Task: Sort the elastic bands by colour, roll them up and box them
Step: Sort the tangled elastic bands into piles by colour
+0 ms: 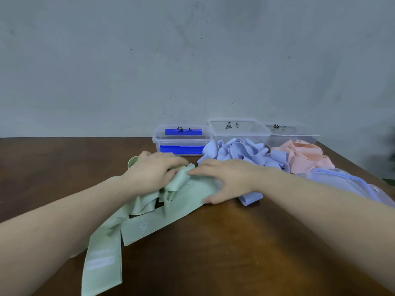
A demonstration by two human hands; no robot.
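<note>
The green bands (pixel 149 212) are heaped at the middle of the brown table (pixel 235 253), their bunched top gripped by the curled fingers of the left hand (pixel 154 171), while the right hand (pixel 224 180) is laid flat on them with fingers nearly straight. Behind lie the blue bands (pixel 237 152) and pink bands (pixel 303 154) — each pile heaped before one of three clear boxes (pixel 241 129) — and clear lids (pixel 346 182) are stacked at the right.

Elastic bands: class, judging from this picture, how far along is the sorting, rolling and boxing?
Done: bands lie grouped in green, blue and pink heaps. In hand: the left hand and right hand work the green ones. Left: rolling and boxing; the three boxes show no bands inside.
</note>
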